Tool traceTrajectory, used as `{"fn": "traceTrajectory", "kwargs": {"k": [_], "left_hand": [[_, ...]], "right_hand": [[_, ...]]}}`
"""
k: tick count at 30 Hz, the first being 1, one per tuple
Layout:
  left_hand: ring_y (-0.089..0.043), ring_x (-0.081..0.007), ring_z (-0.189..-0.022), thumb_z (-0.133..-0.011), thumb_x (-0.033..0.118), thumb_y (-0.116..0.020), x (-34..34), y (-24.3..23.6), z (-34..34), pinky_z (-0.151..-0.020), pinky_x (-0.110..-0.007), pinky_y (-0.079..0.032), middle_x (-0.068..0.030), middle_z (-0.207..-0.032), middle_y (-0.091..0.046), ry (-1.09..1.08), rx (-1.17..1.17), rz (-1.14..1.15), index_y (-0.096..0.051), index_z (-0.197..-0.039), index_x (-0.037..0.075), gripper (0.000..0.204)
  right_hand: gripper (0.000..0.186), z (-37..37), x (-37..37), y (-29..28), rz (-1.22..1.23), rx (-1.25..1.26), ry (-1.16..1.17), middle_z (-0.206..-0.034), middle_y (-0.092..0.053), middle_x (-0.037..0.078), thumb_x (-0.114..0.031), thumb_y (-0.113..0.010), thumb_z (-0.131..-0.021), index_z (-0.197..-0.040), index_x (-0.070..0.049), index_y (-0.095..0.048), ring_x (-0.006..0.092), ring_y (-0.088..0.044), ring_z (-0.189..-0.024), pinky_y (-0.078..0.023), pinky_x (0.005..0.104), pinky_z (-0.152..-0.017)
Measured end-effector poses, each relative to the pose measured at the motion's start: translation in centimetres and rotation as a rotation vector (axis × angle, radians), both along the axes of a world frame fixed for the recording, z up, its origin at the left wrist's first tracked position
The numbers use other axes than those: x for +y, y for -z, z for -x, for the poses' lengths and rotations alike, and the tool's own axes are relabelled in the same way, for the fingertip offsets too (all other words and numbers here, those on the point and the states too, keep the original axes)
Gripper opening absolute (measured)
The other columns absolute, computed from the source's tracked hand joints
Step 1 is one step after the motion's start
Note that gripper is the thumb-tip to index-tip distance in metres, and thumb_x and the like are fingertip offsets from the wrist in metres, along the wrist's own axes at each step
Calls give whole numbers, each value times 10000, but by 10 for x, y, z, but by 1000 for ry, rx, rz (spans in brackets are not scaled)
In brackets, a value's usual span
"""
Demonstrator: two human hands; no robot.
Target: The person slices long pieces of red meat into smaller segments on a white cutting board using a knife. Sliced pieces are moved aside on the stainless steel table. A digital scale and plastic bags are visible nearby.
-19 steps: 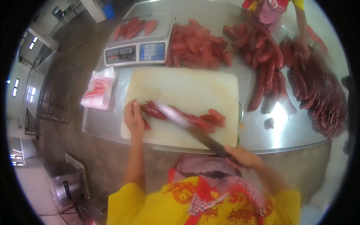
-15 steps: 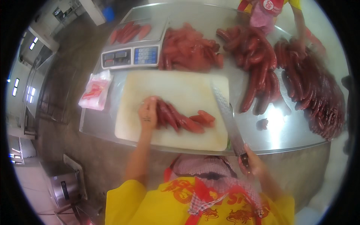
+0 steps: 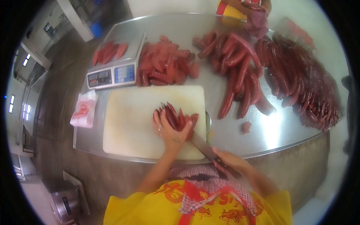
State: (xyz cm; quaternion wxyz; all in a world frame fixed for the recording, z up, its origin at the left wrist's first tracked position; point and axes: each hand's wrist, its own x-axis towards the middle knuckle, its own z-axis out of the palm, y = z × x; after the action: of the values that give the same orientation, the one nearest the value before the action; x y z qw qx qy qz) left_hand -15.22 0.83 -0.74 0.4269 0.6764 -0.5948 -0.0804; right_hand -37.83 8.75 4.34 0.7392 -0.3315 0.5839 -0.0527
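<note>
**Inspector:** Your left hand cups a bunch of sausage pieces, fingers curled over them, on the white cutting board. Your right hand is clenched on the knife handle, its blade lying beside them.

**Operator:** And the surroundings?

**Inspector:** A steel table holds a scale, a pale pile of cut sausage and dark whole sausages; a bag sits at its left edge, dark floor beyond

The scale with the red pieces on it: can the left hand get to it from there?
Probably yes. The left hand rests on sausages on the cutting board; the scale sits just beyond bare board, nothing between.
</note>
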Motion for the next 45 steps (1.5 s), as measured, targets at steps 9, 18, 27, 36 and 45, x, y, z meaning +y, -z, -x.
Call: {"fn": "traceTrajectory", "kwargs": {"k": [9,18,27,36,45], "left_hand": [[-522,-294,-1190,-793,295,-787,-239,-64,-47,-1039,-359,-382,-210,-1270,-547,247,425,368,-450,-1336,-63,733],[-605,-169,-758,-819,232,-731,-116,-33,-42,-695,-302,-502,-85,-871,-656,658,117,-379,-654,-1018,24,298],[-609,-372,-888,-764,136,-709,-33,-20,56,-775,-423,-517,-203,-1029,-605,1138,-67,-183,-596,-1133,17,404],[-620,-342,-916,-818,115,-699,-82,-42,171,-816,-391,-503,-146,-1022,-635,1047,171,235,-650,-1039,34,241],[-628,-385,-942,-794,13,-560,-321,-8,127,-837,-423,-509,-208,-1021,-656,693,-38,318,-591,-1127,-8,335]], "right_hand": [[765,-64,-177,-45,550,162,68,-527,-513,94,-696,-312,-934,-737,4,-550,196,-508,-387,-412,354,-360],[539,5,-114,-64,528,554,297,-613,-520,61,-517,-440,-973,-816,-17,-571,135,-494,-500,-368,296,-447],[579,51,17,-69,492,528,672,-542,-489,27,-544,-434,-975,-775,-18,-569,118,-448,-424,-353,263,-419],[589,89,75,-56,528,453,908,-528,-490,35,-535,-447,-976,-777,2,-588,119,-460,-412,-361,271,-392],[625,94,58,-40,491,414,898,-551,-505,44,-560,-413,-982,-805,14,-586,123,-472,-412,-378,266,-396]]}}
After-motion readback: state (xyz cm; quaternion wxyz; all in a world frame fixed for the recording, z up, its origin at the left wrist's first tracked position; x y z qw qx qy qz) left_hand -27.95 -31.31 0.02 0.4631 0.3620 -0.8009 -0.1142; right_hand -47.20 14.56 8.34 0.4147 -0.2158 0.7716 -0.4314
